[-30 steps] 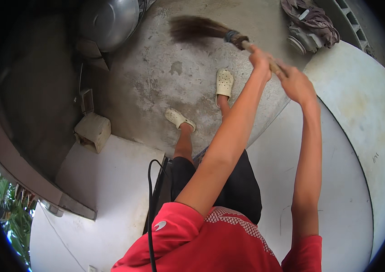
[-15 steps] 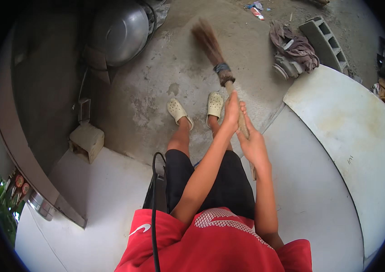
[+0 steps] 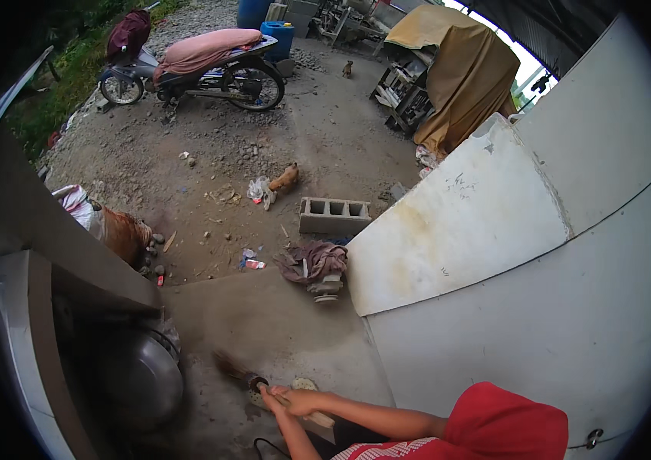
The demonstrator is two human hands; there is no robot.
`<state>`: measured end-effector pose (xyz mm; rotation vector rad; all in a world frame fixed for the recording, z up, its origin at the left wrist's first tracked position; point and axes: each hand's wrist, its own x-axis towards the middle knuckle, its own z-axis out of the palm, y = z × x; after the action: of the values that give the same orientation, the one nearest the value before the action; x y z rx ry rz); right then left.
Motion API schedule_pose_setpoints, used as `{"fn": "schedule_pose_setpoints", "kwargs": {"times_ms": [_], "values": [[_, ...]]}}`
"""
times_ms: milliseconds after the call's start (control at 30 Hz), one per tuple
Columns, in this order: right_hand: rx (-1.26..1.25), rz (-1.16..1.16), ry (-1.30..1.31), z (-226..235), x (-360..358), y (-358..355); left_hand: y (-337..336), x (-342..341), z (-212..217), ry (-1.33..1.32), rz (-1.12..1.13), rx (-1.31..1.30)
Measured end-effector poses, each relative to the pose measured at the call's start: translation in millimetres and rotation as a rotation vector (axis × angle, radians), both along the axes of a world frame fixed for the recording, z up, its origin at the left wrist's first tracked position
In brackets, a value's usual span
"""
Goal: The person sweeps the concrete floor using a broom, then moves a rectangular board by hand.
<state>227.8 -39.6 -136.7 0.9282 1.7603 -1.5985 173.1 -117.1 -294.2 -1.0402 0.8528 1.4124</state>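
Near the bottom edge, both hands close around the broom (image 3: 242,374) handle: left hand (image 3: 271,399) just behind the binding, right hand (image 3: 304,401) beside it. Bristles trail left on the concrete floor (image 3: 287,322). It looks light, with a stiff handle and soft bristles; best held on the handle.

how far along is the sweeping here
Done: the concrete slab near the hands looks mostly bare. In hand: both hands, left hand and right hand, grip the broom, bristles low on the slab. Left: scraps of litter and a heap of cloth at the slab's far edge.
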Motion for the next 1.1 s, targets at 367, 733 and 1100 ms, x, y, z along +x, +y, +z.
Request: {"fn": "schedule_pose_setpoints", "kwargs": {"times_ms": [367, 733, 1100], "values": [[0.154, 0.244, 0.083, -55, -36, -44, -47, -32, -41, 0.024, 0.22, 0.071], [0.235, 0.235, 0.559, 224, -102, -1, -44, -27, -36, -0.052, 0.395, 0.15], [0.339, 0.213, 2.515, 436, -77, 47, -2, 4, -49, -0.02, 0.482, -0.11]]}}
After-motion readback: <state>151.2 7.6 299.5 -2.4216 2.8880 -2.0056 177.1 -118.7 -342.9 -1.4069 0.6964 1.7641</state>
